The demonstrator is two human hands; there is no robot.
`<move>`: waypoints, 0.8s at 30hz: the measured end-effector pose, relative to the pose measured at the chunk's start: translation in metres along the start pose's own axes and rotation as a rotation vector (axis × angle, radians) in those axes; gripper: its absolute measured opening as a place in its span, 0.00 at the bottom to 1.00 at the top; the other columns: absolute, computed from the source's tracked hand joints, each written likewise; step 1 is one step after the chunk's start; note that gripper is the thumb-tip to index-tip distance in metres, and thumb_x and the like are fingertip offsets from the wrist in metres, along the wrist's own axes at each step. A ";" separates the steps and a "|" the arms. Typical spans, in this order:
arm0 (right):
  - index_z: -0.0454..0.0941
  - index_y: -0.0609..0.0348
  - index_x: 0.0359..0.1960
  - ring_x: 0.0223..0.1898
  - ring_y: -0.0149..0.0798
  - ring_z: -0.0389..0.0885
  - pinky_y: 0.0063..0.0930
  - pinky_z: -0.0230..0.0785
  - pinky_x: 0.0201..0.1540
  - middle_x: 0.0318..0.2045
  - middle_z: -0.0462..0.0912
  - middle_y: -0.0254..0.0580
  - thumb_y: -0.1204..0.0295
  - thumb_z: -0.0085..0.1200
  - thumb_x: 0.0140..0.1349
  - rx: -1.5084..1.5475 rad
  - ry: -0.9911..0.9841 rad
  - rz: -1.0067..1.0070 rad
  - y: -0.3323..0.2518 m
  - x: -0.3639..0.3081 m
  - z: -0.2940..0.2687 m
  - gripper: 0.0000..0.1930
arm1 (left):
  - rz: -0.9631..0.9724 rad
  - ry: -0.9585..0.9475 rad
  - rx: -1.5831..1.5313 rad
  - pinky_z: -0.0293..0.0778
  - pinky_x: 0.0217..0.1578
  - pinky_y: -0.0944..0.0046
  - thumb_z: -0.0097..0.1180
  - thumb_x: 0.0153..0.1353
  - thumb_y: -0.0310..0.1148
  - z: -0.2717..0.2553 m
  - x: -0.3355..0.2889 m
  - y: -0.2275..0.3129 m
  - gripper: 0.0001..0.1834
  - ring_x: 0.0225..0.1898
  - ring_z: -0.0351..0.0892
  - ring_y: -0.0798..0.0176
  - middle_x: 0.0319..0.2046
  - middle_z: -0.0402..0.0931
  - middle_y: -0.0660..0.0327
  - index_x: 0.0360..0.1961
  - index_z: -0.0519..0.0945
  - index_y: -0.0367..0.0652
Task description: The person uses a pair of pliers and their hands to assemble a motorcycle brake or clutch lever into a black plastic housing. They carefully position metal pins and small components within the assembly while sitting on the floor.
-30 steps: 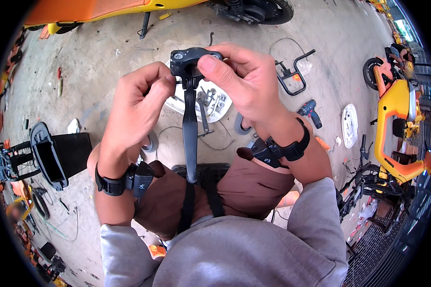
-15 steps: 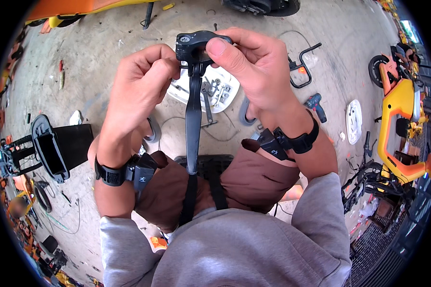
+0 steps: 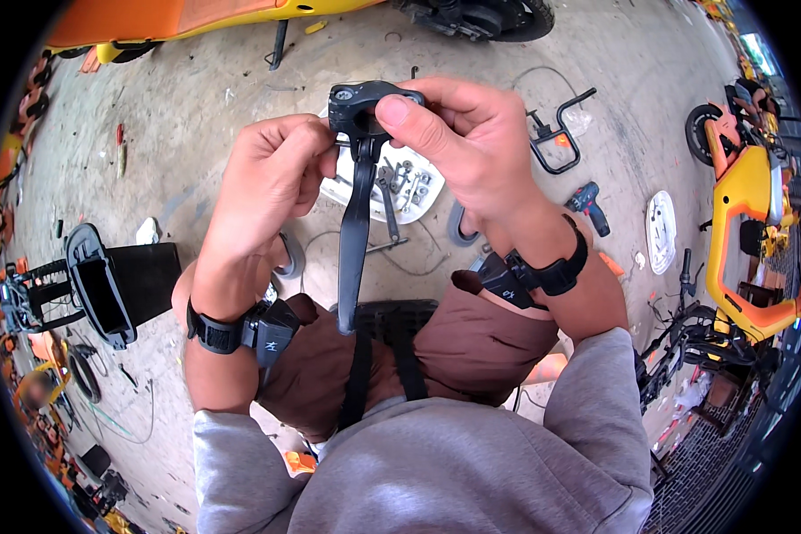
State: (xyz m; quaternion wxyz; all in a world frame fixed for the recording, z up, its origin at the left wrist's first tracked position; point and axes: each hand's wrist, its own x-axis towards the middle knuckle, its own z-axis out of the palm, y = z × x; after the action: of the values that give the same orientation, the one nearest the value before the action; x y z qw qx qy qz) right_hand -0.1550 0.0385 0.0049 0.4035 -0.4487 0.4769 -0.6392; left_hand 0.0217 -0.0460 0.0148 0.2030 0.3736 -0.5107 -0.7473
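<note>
A black brake lever with a ring-shaped clamp at its top is held up in front of me, blade hanging down. My right hand pinches the clamp's right side between thumb and fingers. Close against the left of the lever's pivot, my left hand is closed in a pinch. A thin dark stub shows between those fingertips and the pivot; its kind is hidden by the fingers. Behind the lever, on the floor, a white tray holds several bolts and metal tools, partly covered by my hands.
A cordless drill and a bent black tube frame lie on the right. Beyond them are a second white tray and a yellow-orange bike frame. A black box-like part sits left; a parked yellow-orange vehicle stands ahead.
Both hands and the brake lever have come slightly lower in the view, and the blade's lower end has swung a little left. The grips look the same.
</note>
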 end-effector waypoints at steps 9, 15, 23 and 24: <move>0.85 0.65 0.39 0.20 0.14 0.67 0.13 0.54 0.19 0.22 0.81 0.30 0.67 0.64 0.61 -0.049 -0.014 -0.027 0.005 0.001 -0.004 0.13 | -0.008 -0.078 -0.009 0.47 0.15 0.76 0.53 0.64 0.30 -0.006 0.000 0.006 0.08 0.15 0.53 0.82 0.15 0.62 0.76 0.31 0.79 0.35; 0.85 0.66 0.39 0.22 0.15 0.68 0.12 0.54 0.21 0.23 0.81 0.29 0.66 0.63 0.62 -0.014 0.003 -0.005 0.005 0.000 0.000 0.13 | 0.259 0.025 0.318 0.51 0.21 0.76 0.58 0.61 0.27 -0.006 -0.002 0.001 0.05 0.21 0.57 0.83 0.19 0.67 0.76 0.34 0.80 0.35; 0.84 0.67 0.36 0.23 0.16 0.68 0.13 0.55 0.21 0.23 0.79 0.28 0.64 0.61 0.64 0.000 0.010 0.082 0.002 0.002 -0.003 0.14 | 0.305 -0.068 0.324 0.50 0.21 0.74 0.56 0.65 0.27 0.003 -0.005 -0.006 0.05 0.22 0.55 0.81 0.18 0.63 0.75 0.38 0.75 0.36; 0.84 0.66 0.35 0.22 0.16 0.68 0.14 0.54 0.21 0.22 0.78 0.27 0.64 0.62 0.64 -0.010 0.027 0.066 0.003 0.002 -0.002 0.14 | 0.311 -0.069 0.377 0.50 0.21 0.74 0.56 0.65 0.27 0.003 -0.005 -0.005 0.05 0.21 0.55 0.81 0.18 0.63 0.75 0.38 0.75 0.36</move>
State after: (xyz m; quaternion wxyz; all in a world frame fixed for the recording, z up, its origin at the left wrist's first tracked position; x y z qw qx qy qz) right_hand -0.1576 0.0364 0.0024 0.4154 -0.4260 0.4999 -0.6293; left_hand 0.0228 -0.0388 0.0124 0.2248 0.2958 -0.6991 -0.6108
